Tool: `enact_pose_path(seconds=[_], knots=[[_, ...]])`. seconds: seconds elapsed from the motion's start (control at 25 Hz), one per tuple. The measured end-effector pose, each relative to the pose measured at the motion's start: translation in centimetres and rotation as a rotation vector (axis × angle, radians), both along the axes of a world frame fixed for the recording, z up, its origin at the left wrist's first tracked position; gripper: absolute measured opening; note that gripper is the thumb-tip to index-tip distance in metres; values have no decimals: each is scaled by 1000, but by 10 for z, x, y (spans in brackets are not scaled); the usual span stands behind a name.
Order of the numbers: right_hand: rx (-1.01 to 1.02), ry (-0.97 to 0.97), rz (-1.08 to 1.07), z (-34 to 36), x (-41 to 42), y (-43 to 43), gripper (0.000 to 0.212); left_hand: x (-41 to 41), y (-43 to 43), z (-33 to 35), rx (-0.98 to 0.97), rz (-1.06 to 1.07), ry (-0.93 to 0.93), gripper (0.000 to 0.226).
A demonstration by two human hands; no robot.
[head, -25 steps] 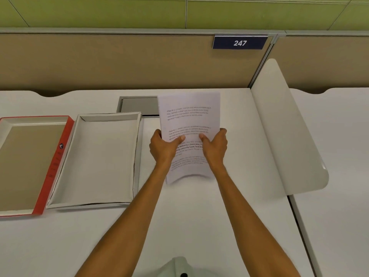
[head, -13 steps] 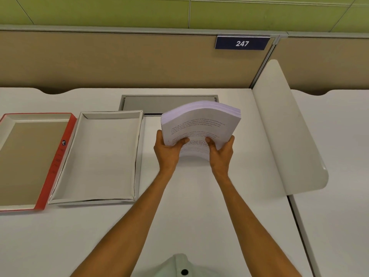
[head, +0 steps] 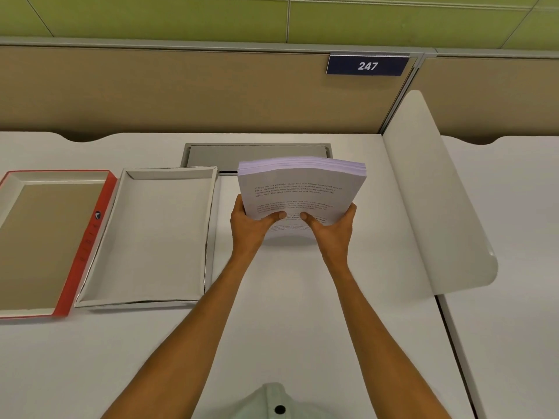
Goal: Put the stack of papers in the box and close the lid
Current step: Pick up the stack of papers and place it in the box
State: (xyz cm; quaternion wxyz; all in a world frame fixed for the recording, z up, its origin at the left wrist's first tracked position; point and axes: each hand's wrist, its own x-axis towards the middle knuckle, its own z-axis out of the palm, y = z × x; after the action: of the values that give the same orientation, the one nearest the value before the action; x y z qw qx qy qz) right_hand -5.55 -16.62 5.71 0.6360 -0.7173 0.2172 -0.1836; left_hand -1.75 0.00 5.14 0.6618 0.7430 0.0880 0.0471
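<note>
box (head: 163, 234): open-topped, nothing inside
desk (head: 287, 313): bare between arms
divider (head: 432, 192): passage to the right blocked

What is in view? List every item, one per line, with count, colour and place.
stack of papers: one, white with black print, held above the desk, right of the box
box: one, white, open and empty, left of centre
lid: one, red-edged, inside up, left of the box
cable hatch: one, grey, behind the papers
divider: one, white, at the right
number plate: one, dark blue, reads 247
desk: one, white
left hand: grips the stack's near edge
right hand: the same
</note>
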Motion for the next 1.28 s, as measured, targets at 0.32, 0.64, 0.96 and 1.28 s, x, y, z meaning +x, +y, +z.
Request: enact_pose_path(seconds=[0.32, 0.64, 0.96, 1.28], knots=[[28, 39, -138, 10, 10, 12, 69, 6, -10, 14, 61, 49, 23, 65], [-256, 429, -31, 40, 24, 3, 73, 21, 4, 33, 308, -5, 182, 61], [-276, 523, 77, 42, 22, 32, 70, 22, 38, 40, 401, -59, 270, 54], [-268, 529, 153, 48, 28, 94, 69, 22, 102, 48, 408, -47, 317, 55]])
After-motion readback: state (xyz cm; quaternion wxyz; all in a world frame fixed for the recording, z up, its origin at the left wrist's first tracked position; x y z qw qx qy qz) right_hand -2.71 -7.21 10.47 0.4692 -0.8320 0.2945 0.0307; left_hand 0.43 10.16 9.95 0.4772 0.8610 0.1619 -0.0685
